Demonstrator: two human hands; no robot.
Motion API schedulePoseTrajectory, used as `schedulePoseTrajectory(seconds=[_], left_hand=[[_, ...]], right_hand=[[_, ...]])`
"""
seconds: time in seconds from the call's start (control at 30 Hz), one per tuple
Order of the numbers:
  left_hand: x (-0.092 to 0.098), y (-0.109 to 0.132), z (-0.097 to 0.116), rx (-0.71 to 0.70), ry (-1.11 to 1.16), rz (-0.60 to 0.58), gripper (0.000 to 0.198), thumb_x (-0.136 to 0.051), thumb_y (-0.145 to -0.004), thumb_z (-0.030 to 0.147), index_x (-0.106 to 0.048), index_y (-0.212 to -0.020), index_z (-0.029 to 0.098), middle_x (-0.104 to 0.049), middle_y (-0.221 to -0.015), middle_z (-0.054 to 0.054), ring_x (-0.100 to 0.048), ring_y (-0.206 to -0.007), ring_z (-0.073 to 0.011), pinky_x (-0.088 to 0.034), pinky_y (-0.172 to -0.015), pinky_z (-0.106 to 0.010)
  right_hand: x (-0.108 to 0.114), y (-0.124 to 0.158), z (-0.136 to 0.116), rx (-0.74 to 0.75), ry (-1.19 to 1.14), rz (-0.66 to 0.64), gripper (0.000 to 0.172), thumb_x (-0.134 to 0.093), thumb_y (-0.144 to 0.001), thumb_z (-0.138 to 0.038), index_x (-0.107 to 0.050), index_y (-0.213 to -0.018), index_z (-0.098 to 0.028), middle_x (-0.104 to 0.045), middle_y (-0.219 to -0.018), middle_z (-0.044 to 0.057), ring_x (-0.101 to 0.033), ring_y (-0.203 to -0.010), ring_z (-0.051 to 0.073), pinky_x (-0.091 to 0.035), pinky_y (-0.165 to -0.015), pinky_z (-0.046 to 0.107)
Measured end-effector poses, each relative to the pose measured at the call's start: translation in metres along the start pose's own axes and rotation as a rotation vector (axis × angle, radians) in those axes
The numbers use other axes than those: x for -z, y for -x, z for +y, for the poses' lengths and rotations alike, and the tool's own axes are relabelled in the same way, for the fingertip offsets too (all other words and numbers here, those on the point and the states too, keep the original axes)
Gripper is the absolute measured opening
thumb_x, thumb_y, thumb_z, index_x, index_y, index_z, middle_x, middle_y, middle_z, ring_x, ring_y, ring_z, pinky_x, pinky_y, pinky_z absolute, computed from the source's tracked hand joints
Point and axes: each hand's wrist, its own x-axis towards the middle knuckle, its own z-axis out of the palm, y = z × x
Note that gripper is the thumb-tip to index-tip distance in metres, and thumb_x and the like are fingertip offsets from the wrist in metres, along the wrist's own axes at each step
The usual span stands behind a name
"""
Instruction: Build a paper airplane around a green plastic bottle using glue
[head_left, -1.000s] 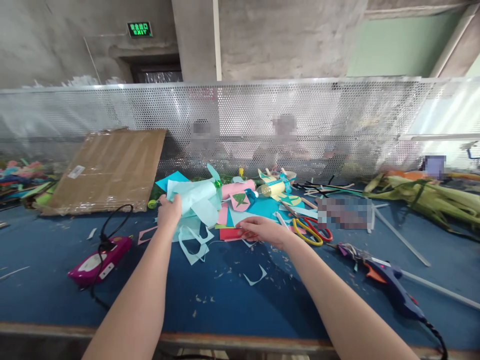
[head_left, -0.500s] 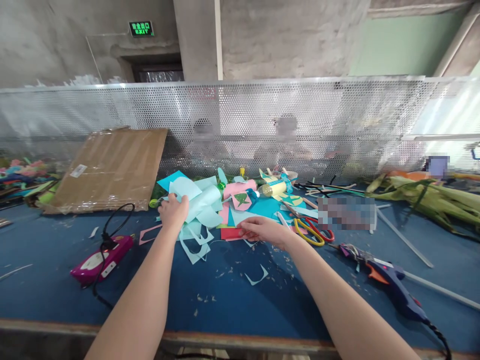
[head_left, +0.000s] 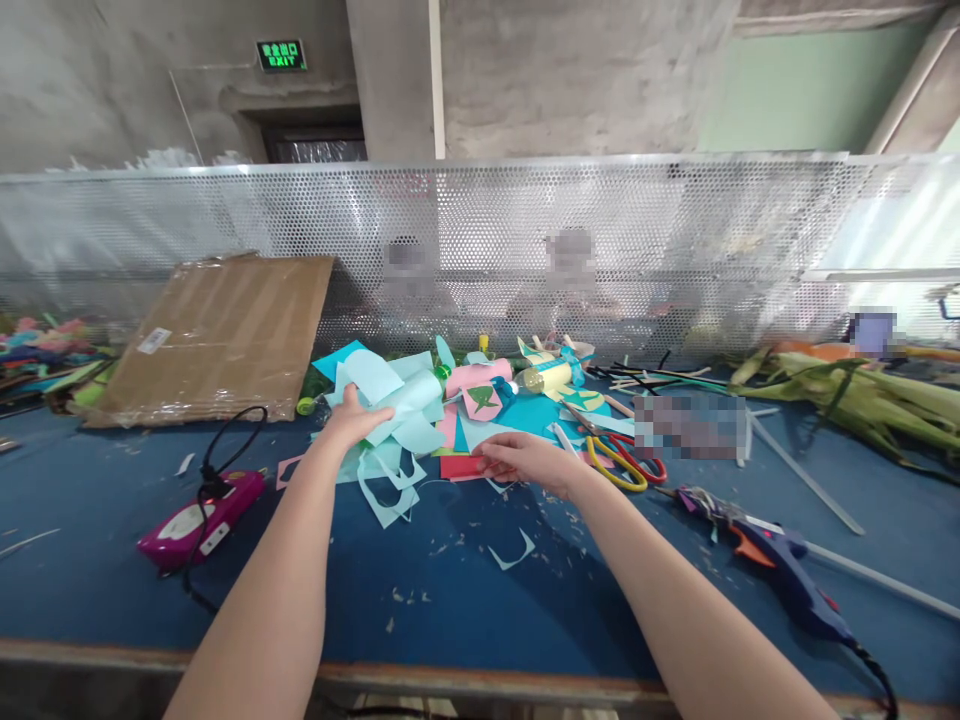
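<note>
Here, left hand [head_left: 360,418] spreads wide, empty, over blue paper [head_left: 409,398]; right hand [head_left: 529,462] half-curls at three o'clock of red paper [head_left: 459,468], hold unclear.

Two hands [head_left: 349,422]; apparently three paper-wrapped bottles [head_left: 415,393]; one glue gun [head_left: 801,582]; one power strip [head_left: 232,508].

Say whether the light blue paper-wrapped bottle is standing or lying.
Lying on its side: the light blue paper-wrapped bottle stretches sideways by the left hand, its green end pointing right, not upward.
</note>
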Motion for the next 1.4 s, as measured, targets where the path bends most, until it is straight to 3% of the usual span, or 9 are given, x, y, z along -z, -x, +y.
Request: schedulePoseTrajectory(seconds=[0.13, 0.27, 0.47, 0.67, 0.83, 1.03, 1.2, 1.3, 1.4], left_hand=[[-0.002, -0.001, -0.003, 0.006, 0.172, -0.016, 0.096, -0.083, -0.051, 0.031, -0.036, -0.134, 0.023, -0.053, -0.129, -0.02, -0.056, -0.112, -0.039, -0.05, -0.078, -0.04], [-0.002, -0.001, -0.005, 0.058, 0.39, -0.064, 0.079, -0.077, -0.065, 0.037, -0.038, -0.132, 0.023, -0.058, -0.123, -0.017, -0.066, -0.092, -0.0272, -0.053, -0.062, -0.031], [0.004, -0.001, -0.004, 0.179, 0.616, -0.212, 0.041, -0.068, -0.074, 0.049, -0.06, -0.1, 0.019, -0.069, -0.089, -0.011, -0.067, -0.068, -0.021, -0.056, -0.058, -0.031], [0.009, 0.003, -0.004, 0.265, 0.581, -0.288, 0.035, -0.076, -0.065, 0.045, -0.064, -0.081, 0.017, -0.068, -0.069, -0.01, -0.064, -0.058, -0.0215, -0.055, -0.052, -0.032], [0.013, 0.007, -0.006, 0.215, 0.431, -0.289, 0.044, -0.083, -0.052, 0.046, -0.064, -0.079, 0.018, -0.068, -0.065, -0.008, -0.064, -0.056, -0.0225, -0.052, -0.049, -0.031], [0.011, 0.005, -0.003, 0.077, 0.187, -0.046, 0.036, -0.076, -0.06, 0.047, -0.058, -0.075, 0.02, -0.067, -0.079, -0.01, -0.066, -0.084, -0.0314, -0.052, -0.06, -0.034], [0.003, 0.008, 0.004, -0.072, -0.033, 0.249, 0.029, -0.063, -0.074, 0.037, -0.06, -0.095, 0.017, -0.06, -0.106, -0.019, -0.045, -0.12, -0.0422, -0.04, -0.092, -0.049], [-0.006, 0.018, 0.014, -0.304, -0.146, 0.455, 0.032, -0.054, -0.082, 0.033, -0.057, -0.109, 0.016, -0.055, -0.115, -0.019, -0.038, -0.126, -0.0368, -0.028, -0.103, -0.047], [-0.022, 0.038, 0.033, -0.63, -0.211, 0.556, 0.028, -0.047, -0.086, 0.032, -0.059, -0.105, 0.016, -0.057, -0.107, -0.016, -0.046, -0.117, -0.0311, -0.029, -0.103, -0.043]], right_hand=[[0.006, -0.008, 0.003, 0.05, -0.033, 0.11, 0.012, -0.06, -0.086, -0.025, -0.068, -0.085, -0.016, -0.07, -0.081, 0.004, -0.062, -0.066, 0.009, -0.051, -0.065, 0.019], [0.016, -0.015, 0.006, 0.125, -0.08, 0.254, 0.014, -0.056, -0.087, -0.025, -0.066, -0.086, -0.016, -0.069, -0.083, 0.005, -0.06, -0.064, 0.007, -0.05, -0.063, 0.017], [0.027, -0.019, 0.009, 0.173, -0.056, 0.372, 0.012, -0.061, -0.081, -0.028, -0.066, -0.078, -0.017, -0.068, -0.075, 0.004, -0.058, -0.059, 0.008, -0.051, -0.063, 0.02], [0.029, -0.03, 0.02, 0.173, 0.16, 0.399, 0.015, -0.056, -0.081, -0.023, -0.067, -0.073, -0.017, -0.068, -0.07, 0.003, -0.061, -0.06, 0.01, -0.049, -0.06, 0.02], [0.027, -0.03, 0.021, 0.179, 0.371, 0.379, 0.015, -0.057, -0.08, -0.023, -0.069, -0.073, -0.017, -0.071, -0.07, 0.004, -0.065, -0.063, 0.014, -0.049, -0.059, 0.022], [0.017, -0.025, 0.019, 0.202, 0.624, 0.381, 0.019, -0.057, -0.08, -0.021, -0.07, -0.067, -0.02, -0.071, -0.066, 0.003, -0.064, -0.064, 0.016, -0.045, -0.059, 0.023], [0.028, -0.021, 0.013, 0.215, 0.807, 0.523, 0.015, -0.057, -0.08, -0.02, -0.072, -0.079, -0.02, -0.073, -0.085, 0.007, -0.065, -0.082, 0.021, -0.045, -0.073, 0.027], [0.053, -0.014, 0.007, 0.195, 0.887, 0.687, 0.026, -0.048, -0.084, -0.014, -0.069, -0.099, -0.017, -0.069, -0.105, 0.011, -0.061, -0.099, 0.024, -0.041, -0.088, 0.032], [0.074, -0.01, 0.005, 0.15, 0.945, 0.793, 0.033, -0.042, -0.086, -0.01, -0.066, -0.108, -0.013, -0.067, -0.11, 0.015, -0.058, -0.105, 0.027, -0.038, -0.092, 0.037]])
